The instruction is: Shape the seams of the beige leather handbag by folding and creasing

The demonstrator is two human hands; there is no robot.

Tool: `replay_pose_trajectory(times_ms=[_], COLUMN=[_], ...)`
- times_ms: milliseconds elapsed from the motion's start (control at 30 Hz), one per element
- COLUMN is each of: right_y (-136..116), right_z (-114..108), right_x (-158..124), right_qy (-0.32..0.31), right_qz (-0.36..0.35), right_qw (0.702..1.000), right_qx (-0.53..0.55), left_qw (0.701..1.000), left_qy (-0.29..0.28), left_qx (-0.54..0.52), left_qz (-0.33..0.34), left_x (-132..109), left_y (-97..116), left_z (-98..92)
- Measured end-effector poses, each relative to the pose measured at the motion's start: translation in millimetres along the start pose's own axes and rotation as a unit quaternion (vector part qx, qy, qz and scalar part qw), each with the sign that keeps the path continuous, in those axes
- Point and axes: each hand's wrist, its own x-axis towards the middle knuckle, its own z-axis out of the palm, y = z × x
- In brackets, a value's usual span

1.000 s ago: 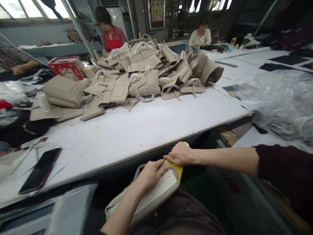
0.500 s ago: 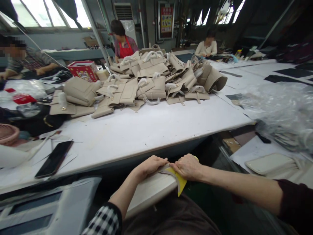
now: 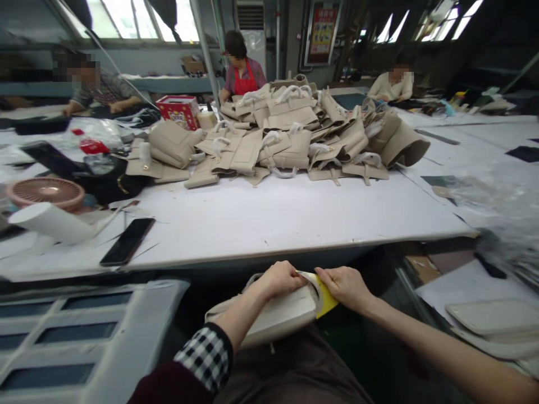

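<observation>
On my lap lies a beige bag [image 3: 269, 320], its pale side turned up. My left hand [image 3: 280, 280] is closed at the bag's far right edge, with its fingertips curled over something that I cannot make out. Just right of it, my right hand [image 3: 347, 287] pinches a yellow sheet [image 3: 327, 300] between thumb and fingers. The sheet stands at the bag's right end, against a curved beige edge. A small gap separates my two hands. The palm side of both hands is hidden.
Across the white table [image 3: 295, 219] lies a heap of beige handbags [image 3: 273, 129]. A phone [image 3: 127, 241], a white roll [image 3: 48, 221] and a pink fan [image 3: 46, 192] sit at left. Grey panels [image 3: 138, 331] are beside my lap. Three people work behind the table.
My view has turned left, so the table's things appear further right. My hands have moved apart, and the right one now grips the yellow sheet nearer its top edge.
</observation>
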Motion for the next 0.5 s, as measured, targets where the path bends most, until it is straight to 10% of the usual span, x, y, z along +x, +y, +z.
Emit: replay_pose_trajectory(times_ms=[133,300,500], right_y=[-16,-32,-98], right_z=[-5,-15,-2], right_x=[23,44,74], right_qy=[-0.007,-0.036,-0.052], right_qz=[-0.086,-0.125,-0.198], right_qw=[0.995,0.991,0.978], right_qx=[-0.047,0.032,0.042], left_qw=[0.999,0.974,0.935], left_qy=[0.043,0.187,0.191], left_qx=[-0.013,-0.122,-0.263], left_qz=[-0.01,-0.043,-0.143], left_x=[-25,-95,-142], left_y=[-17,-100,-171], left_z=[-21.2,-62.3,-18.6])
